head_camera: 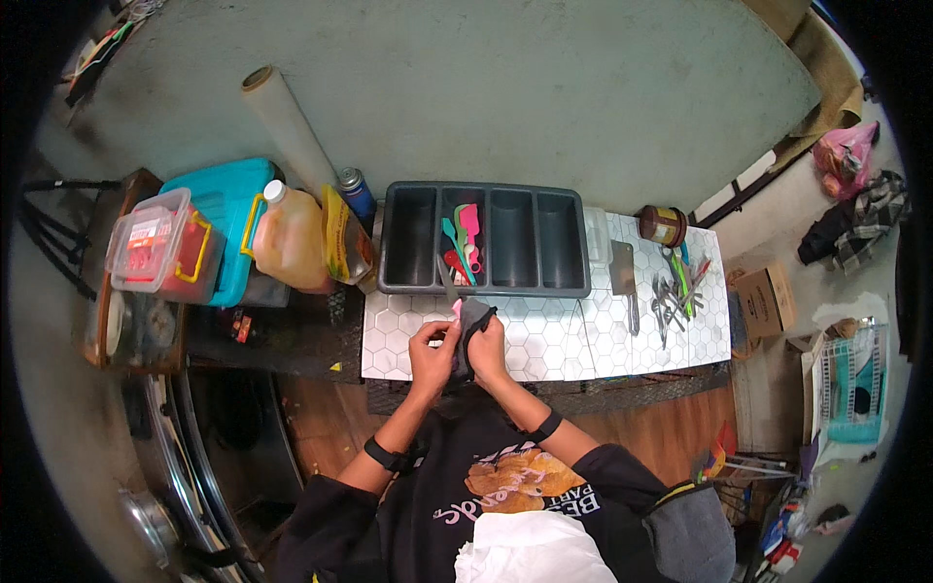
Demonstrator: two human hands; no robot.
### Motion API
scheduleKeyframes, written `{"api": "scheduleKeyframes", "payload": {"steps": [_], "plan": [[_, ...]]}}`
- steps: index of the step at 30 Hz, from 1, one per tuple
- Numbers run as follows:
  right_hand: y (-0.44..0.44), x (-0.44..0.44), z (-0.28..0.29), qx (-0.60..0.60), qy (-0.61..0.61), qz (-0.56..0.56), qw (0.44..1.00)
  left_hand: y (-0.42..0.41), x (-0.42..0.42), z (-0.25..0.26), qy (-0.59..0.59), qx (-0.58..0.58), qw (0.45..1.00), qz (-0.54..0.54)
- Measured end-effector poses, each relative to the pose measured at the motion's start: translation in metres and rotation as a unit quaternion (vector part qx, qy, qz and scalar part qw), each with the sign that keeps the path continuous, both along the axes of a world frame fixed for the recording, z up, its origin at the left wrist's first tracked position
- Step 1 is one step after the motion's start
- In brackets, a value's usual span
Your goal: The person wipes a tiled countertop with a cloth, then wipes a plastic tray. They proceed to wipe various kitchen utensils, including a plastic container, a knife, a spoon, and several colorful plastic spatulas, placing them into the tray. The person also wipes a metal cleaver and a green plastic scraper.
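Observation:
My left hand [431, 358] pinches the lower part of a knife [447, 280] with a pink handle, its narrow blade pointing up and away from me. In my right hand [487, 352] is a dark grey cloth [475, 315], bunched against the knife's handle; part of the handle is hidden. Just beyond my hands stands a dark grey plastic cutlery tray [487, 291] with several long compartments. Its second compartment from the left holds a pink spatula [470, 218], a teal utensil [459, 248] and a red measuring spoon [453, 259], among other utensils.
To the right on the hexagon-patterned tabletop [525, 350] lie a cleaver [623, 271] and a pile of forks and spoons [667, 302], near a brown jar [662, 225]. At left stand a jug [291, 237], a spray can [356, 191] and a lidded plastic box [168, 248].

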State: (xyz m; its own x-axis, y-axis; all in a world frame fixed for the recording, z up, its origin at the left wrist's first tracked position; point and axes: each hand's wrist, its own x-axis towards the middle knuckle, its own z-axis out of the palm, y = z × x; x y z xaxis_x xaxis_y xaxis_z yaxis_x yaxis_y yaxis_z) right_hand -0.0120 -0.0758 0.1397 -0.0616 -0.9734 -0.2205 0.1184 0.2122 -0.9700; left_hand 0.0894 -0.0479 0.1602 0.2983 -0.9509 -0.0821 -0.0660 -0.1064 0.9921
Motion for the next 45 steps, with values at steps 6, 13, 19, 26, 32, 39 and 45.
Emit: {"api": "scheduleKeyframes", "payload": {"steps": [6,13,19,26,32,39,45], "plan": [[0.002,0.021,-0.024,0.002,0.108,0.013,0.994,-0.025,0.029,-0.027,0.003,-0.002,0.997,-0.082],[0.026,0.021,-0.025,0.139,-0.072,0.187,0.97,-0.096,0.073,-0.063,-0.104,0.007,0.994,0.017],[0.059,-0.015,-0.011,0.156,-0.367,0.065,0.915,-0.158,0.105,-0.077,-0.359,0.083,0.93,-0.005],[0.09,-0.069,0.019,0.054,-0.411,-0.038,0.909,-0.198,0.12,-0.134,-0.429,0.172,0.886,-0.038],[0.119,-0.115,0.035,-0.025,-0.41,-0.073,0.909,-0.194,0.092,-0.135,-0.494,0.126,0.859,-0.048],[0.161,-0.166,0.03,-0.053,-0.411,-0.131,0.901,-0.165,0.059,-0.091,-0.478,0.08,0.874,-0.03],[0.186,-0.216,0.028,-0.167,-0.313,-0.123,0.927,-0.104,-0.04,-0.054,-0.275,0.031,0.922,-0.271]]}}
